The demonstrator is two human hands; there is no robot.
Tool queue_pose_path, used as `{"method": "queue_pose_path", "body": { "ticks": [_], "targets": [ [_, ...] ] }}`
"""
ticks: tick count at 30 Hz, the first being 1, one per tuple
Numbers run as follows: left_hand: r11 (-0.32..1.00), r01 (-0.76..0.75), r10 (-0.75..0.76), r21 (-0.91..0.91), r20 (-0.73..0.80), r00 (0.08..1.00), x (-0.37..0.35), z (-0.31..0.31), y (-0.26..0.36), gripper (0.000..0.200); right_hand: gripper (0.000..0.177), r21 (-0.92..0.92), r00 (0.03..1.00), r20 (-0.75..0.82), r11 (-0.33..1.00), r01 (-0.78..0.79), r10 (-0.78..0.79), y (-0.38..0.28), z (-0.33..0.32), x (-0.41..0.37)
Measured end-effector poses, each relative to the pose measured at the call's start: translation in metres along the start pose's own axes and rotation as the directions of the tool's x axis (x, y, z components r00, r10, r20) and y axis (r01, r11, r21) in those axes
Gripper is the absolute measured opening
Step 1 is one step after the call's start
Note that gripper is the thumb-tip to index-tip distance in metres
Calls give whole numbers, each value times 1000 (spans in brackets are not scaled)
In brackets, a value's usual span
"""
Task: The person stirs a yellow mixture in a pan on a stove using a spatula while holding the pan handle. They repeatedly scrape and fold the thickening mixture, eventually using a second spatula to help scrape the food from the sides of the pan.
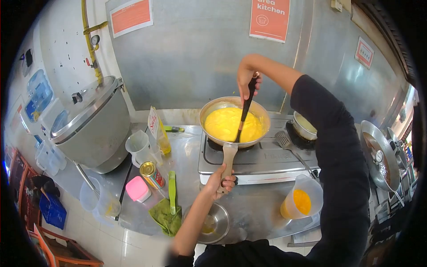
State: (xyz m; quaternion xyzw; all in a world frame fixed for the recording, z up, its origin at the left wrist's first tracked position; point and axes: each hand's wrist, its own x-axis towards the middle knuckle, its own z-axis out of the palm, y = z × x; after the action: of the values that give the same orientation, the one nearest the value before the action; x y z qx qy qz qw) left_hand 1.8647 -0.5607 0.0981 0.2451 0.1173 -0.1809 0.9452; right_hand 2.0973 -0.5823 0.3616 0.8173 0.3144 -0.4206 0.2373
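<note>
Pan (207, 111) on the left burner of the stove (262, 163), filled with thick yellow mixture (223, 124); left hand (222, 180) closed tight round the pan handle (228, 155), right hand (247, 83) wrapped round a dark spatula (244, 115) whose tip sits in the mixture. Plastic jug (307, 187) at front right holds yellow liquid at the bottom. Steel bowl (221, 218) below the left hand has a yellow residue; small pot (305, 127) on the right burner, contents unclear.

Utensil (243, 116) tip: sunk in the yellow mixture (224, 124).
Pan handle (228, 158) end: covered by the left hand (221, 180).
Orange sign (269, 15): cut by the top edge.
</note>
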Motion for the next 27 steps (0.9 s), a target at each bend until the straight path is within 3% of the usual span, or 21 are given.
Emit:
{"method": "queue_pose_path", "body": {
  "ticks": [2,6,8,9,10,12,13,14,16,19,26,27],
  "targets": [
    [1000,-6,6,5,-27,1000,-2,2,-1,32,21,-257,981,28,950,-176,190,-22,5,3],
    [1000,-17,17,6,-7,1000,-1,0,-2,33,26,-343,958,-43,896,-281,284,-11,12,35],
    [999,-28,26,-16,-85,996,-4,7,-3,32,26,-418,925,-159,826,-379,344,-2,23,40],
    [999,-26,24,-20,-81,996,-3,5,-3,32,26,-460,921,-262,802,-381,288,-2,35,33],
    [1000,-27,26,-13,-46,999,-2,2,-3,33,26,-461,920,-260,800,-384,292,1,48,34],
    [1000,-28,28,-3,-8,1000,1,-1,-1,33,28,-439,743,-669,788,-432,35,4,70,34],
    [1000,-17,17,-14,-6,1000,1,-2,-1,34,26,-354,673,-740,837,-417,22,-1,78,40],
    [1000,-3,3,-26,-6,1000,1,-3,-1,34,26,-350,674,-738,841,-413,24,0,76,61],
    [1000,-3,3,-16,-7,1000,1,-4,0,34,19,-388,588,-809,755,-528,-5,2,70,114],
    [1000,-10,10,-12,-5,1000,1,-2,-1,34,19,-383,505,-862,723,-575,-55,-18,65,112],
    [1000,-25,25,-8,-14,1000,0,0,-1,33,20,-368,660,-737,732,-574,148,-78,30,40],
    [1000,-26,26,-8,-12,1000,0,0,-2,33,20,-420,735,-652,719,-554,185,-85,26,38]
  ]
}}
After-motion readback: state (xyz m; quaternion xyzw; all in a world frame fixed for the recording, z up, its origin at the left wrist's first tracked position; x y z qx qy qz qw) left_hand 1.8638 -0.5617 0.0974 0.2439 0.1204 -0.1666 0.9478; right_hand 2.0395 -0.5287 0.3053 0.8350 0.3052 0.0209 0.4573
